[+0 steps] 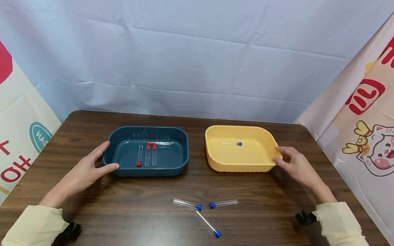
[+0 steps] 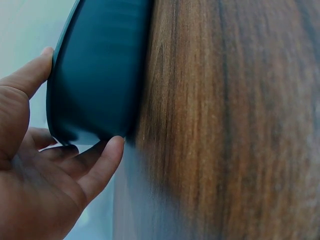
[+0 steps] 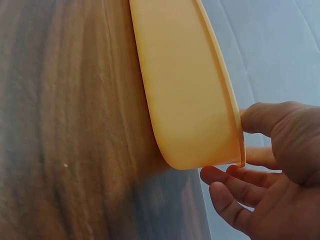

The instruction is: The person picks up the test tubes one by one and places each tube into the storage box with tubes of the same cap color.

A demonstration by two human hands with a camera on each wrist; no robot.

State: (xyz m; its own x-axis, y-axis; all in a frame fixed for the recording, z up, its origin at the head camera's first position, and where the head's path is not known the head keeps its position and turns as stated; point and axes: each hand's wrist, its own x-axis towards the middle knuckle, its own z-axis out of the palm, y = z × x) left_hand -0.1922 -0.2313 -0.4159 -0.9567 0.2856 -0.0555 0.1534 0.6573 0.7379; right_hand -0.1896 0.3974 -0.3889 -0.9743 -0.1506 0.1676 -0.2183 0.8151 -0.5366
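Note:
My left hand (image 1: 85,169) grips the left end of a dark teal plastic tray (image 1: 157,171), its thumb at the front rim and its fingers at the outer side. In the left wrist view the thumb touches the rim and fingertips meet the end wall. Several red-capped clear tubes (image 1: 148,156) lie inside that tray. My right hand (image 1: 295,165) holds the right end of a yellow plastic tray (image 1: 239,168), thumb on the rim and fingers by the end wall in the right wrist view. One blue-capped tube (image 1: 232,143) lies in the yellow tray.
Blue-capped clear tubes lie loose on the brown wooden table (image 1: 129,216) in front of the trays: one group at left (image 1: 187,204), one tube at right (image 1: 223,203), and a whitish one (image 1: 208,224) nearer. A pale cloth (image 1: 174,64) hangs behind the table.

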